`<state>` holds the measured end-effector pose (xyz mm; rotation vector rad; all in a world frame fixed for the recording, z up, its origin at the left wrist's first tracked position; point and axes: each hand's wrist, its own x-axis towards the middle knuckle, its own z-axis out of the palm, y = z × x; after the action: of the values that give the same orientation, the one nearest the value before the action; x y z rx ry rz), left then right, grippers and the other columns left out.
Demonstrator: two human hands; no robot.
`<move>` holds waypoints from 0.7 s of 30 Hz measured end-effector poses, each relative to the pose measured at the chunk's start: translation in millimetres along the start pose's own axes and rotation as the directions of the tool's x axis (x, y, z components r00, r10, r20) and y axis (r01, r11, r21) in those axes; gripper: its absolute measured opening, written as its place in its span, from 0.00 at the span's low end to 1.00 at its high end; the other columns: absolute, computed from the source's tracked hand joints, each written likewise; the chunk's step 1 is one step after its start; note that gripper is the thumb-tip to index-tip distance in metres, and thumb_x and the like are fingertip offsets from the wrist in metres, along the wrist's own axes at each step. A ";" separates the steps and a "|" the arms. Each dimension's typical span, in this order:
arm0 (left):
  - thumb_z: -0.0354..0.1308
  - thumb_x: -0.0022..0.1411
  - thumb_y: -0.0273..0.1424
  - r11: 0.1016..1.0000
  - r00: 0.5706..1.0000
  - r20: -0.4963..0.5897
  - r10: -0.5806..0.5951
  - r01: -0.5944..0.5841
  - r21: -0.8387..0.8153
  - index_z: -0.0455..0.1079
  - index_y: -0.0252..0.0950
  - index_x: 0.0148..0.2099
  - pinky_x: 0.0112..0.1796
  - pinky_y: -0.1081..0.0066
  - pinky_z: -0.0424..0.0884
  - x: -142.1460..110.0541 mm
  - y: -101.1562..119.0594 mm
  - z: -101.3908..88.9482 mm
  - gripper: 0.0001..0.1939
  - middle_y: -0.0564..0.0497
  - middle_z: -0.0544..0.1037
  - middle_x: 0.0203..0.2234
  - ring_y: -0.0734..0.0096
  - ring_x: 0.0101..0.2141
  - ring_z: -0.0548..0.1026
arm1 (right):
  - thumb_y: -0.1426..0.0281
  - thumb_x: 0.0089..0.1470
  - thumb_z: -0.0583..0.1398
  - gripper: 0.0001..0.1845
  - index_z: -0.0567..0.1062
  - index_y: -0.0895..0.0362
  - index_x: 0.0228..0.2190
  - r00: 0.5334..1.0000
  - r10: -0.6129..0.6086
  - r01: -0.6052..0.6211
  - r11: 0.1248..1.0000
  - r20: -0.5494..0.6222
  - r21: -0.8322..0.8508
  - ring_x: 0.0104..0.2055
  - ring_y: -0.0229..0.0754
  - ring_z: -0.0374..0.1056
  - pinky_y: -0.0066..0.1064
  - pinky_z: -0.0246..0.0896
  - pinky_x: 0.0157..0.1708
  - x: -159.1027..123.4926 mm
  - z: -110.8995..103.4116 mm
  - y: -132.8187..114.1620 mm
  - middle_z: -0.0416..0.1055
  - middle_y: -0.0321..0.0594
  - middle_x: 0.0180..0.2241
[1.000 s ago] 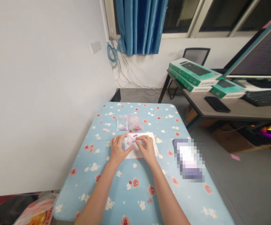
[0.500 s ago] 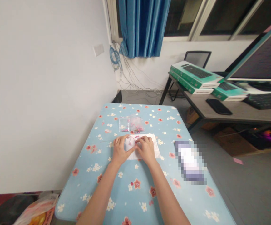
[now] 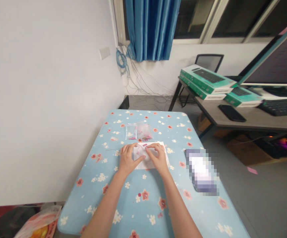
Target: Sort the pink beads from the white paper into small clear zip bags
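A sheet of white paper (image 3: pixel 141 164) lies under my hands on the flower-patterned table. My left hand (image 3: pixel 128 159) rests at its left side, with the thumb stretched toward the middle. A thin cord (image 3: pixel 112 149) runs out to the left of this hand and curves out again over the paper, so the fingers appear closed on it. My right hand (image 3: pixel 159 158) pinches thumb and index finger together near the cord's end; what is between the tips is too small to make out. Several pink beads (image 3: pixel 144 144) lie on the paper between the hands.
Beyond the paper are two clear plastic bags, a left bag (image 3: pixel 131 131) and a right bag (image 3: pixel 144 129), with pink beads inside. A blurred-out phone-like object (image 3: pixel 201 170) lies at the right. A desk with keyboard boxes (image 3: pixel 208 79) stands farther right; a white wall (image 3: pixel 46 99) borders the left.
My right hand has shifted slightly to the right, away from my left thumb, and its fingers are more arched. My left hand stays in place.
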<state>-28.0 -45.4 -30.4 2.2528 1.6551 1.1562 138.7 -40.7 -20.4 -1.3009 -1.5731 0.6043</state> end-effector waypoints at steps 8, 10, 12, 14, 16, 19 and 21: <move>0.63 0.52 0.42 1.000 1.000 0.019 0.024 -0.024 -0.016 0.62 0.40 0.53 0.47 0.60 0.63 -0.5 0.6 0.7 0.28 0.48 0.75 0.43 0.60 0.44 0.69 | 0.63 0.53 0.60 0.08 0.76 0.53 0.32 0.999 0.001 -0.006 0.996 0.048 0.091 0.43 0.45 0.64 0.38 0.56 0.45 -1.8 2.3 -3.6 0.71 0.40 0.37; 0.63 0.53 0.41 0.999 0.999 0.023 0.031 -0.031 -0.016 0.62 0.39 0.53 0.46 0.60 0.63 -0.7 0.3 1.1 0.28 0.48 0.75 0.43 0.60 0.44 0.69 | 0.63 0.53 0.59 0.08 0.76 0.53 0.33 0.998 0.002 -0.008 0.996 0.063 0.088 0.44 0.45 0.64 0.38 0.56 0.45 -2.1 3.7 -3.6 0.71 0.40 0.37; 0.63 0.53 0.40 0.999 0.999 0.027 0.035 -0.035 -0.013 0.62 0.39 0.54 0.46 0.61 0.63 -0.8 0.1 1.3 0.28 0.48 0.75 0.43 0.60 0.44 0.69 | 0.63 0.53 0.59 0.08 0.76 0.53 0.33 0.997 0.000 -0.006 0.996 0.075 0.086 0.44 0.45 0.63 0.38 0.56 0.46 -2.3 4.7 -3.6 0.71 0.40 0.37; 0.63 0.53 0.40 0.999 0.999 0.029 0.037 -0.037 -0.012 0.62 0.39 0.54 0.46 0.61 0.63 -0.7 0.2 1.1 0.27 0.48 0.75 0.42 0.60 0.44 0.69 | 0.64 0.54 0.59 0.08 0.77 0.53 0.33 0.996 -0.004 -0.003 0.997 0.084 0.083 0.44 0.45 0.63 0.38 0.55 0.46 -2.4 5.3 -3.5 0.71 0.40 0.37; 0.63 0.53 0.39 0.999 0.999 0.031 0.037 -0.037 -0.012 0.62 0.39 0.53 0.46 0.61 0.63 -0.6 0.6 0.8 0.27 0.48 0.75 0.42 0.60 0.44 0.69 | 0.64 0.54 0.60 0.08 0.77 0.53 0.33 0.996 -0.005 -0.002 0.997 0.091 0.077 0.44 0.45 0.63 0.38 0.54 0.47 -2.5 5.4 -3.6 0.71 0.40 0.37; 0.63 0.53 0.40 0.999 0.999 0.028 0.034 -0.034 -0.016 0.62 0.39 0.53 0.46 0.61 0.63 -0.5 1.0 0.4 0.27 0.48 0.75 0.42 0.60 0.44 0.69 | 0.64 0.54 0.60 0.08 0.77 0.53 0.33 0.996 -0.014 0.008 0.998 0.093 0.068 0.44 0.45 0.63 0.38 0.54 0.47 -2.4 4.7 -3.8 0.71 0.40 0.37; 0.63 0.53 0.41 0.999 0.999 0.025 0.033 -0.033 -0.021 0.62 0.39 0.53 0.46 0.61 0.63 -0.4 0.9 0.3 0.27 0.48 0.75 0.42 0.60 0.44 0.69 | 0.64 0.54 0.59 0.08 0.77 0.53 0.33 0.997 -0.018 0.014 0.999 0.080 0.049 0.44 0.45 0.64 0.38 0.54 0.47 -2.0 3.7 -3.0 0.71 0.40 0.37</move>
<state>-27.2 -46.0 -30.4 2.2814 1.5956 1.1411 134.1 -42.8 -20.2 -1.2406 -1.6225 0.6881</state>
